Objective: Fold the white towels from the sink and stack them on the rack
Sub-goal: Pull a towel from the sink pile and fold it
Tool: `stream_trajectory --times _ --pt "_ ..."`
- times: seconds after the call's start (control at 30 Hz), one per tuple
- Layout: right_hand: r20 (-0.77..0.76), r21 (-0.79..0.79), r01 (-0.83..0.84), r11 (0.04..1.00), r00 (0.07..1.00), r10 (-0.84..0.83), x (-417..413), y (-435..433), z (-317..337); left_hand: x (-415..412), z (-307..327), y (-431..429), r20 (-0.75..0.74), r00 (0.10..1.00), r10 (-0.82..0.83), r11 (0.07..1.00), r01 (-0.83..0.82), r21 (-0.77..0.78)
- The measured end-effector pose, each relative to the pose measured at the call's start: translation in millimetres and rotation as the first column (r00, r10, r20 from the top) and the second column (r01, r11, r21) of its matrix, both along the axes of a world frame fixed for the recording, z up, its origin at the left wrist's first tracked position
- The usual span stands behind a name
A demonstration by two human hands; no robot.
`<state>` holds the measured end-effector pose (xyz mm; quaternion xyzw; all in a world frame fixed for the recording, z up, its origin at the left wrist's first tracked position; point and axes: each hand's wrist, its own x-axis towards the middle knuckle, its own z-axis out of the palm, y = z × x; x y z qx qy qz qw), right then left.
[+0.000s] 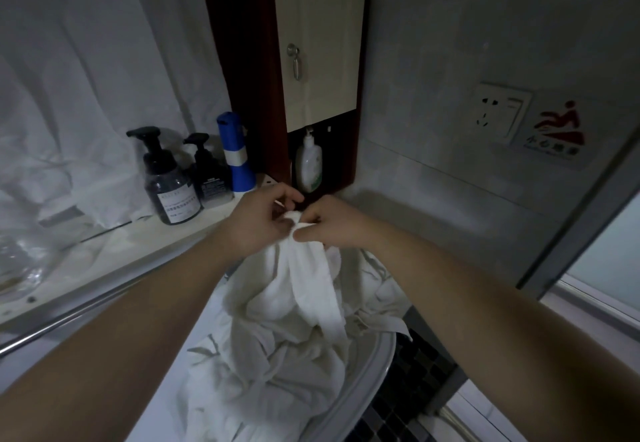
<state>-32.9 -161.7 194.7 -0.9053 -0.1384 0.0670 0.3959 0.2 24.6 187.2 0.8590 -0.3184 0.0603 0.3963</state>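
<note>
Both forearms (138, 337) reach in from the bottom edge over the heap of white towels (277, 355), which fills the sink (377, 369) and spills over its rim. Left hand (263, 223) and right hand (332, 225) meet above the heap, fingers (304, 233) of each pinching the top edge of one lifted towel (311, 279) that hangs down into the pile. Behind, on the surface (104, 251): two dark pump bottles (171, 185), a blue container (237, 154); a white pump bottle (309, 164) stands in the niche beside.
</note>
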Motion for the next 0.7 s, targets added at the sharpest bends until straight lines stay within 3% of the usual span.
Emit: stream_trajectory --times 0.1,0.23,0.33,0.43,0.5,0.6,0.7 --pt "0.077 -0.016 0.101 0.995 0.992 -0.099 3 -5 -2 10 -17 6 0.192 0.967 0.167 0.916 -0.224 0.332" --pt "0.212 -0.011 0.239 0.971 0.949 -0.231 9 -18 -2 20 -38 28 0.149 0.913 0.380 0.789 -0.404 0.463" --pt "0.272 -0.002 0.353 0.936 0.901 -0.339 7 -26 -7 21 -49 44 0.125 0.828 0.546 0.703 -0.534 0.470" --pt "0.243 0.051 0.474 0.879 0.848 -0.471 7 -34 -14 20 -56 53 0.027 0.740 0.673 0.672 -0.626 0.396" --pt "0.171 0.036 0.504 0.863 0.847 -0.502 5 -36 -15 21 -54 53 -0.124 0.695 0.708 0.697 -0.659 0.283" --pt "0.167 -0.023 0.472 0.881 0.871 -0.462 3 -39 -13 17 -40 39 -0.386 0.682 0.622 0.753 -0.656 0.055" --pt "0.075 0.079 0.275 0.958 0.957 -0.281 -3 -27 -1 9 -14 15 -0.468 0.735 0.490 0.799 -0.594 -0.095"
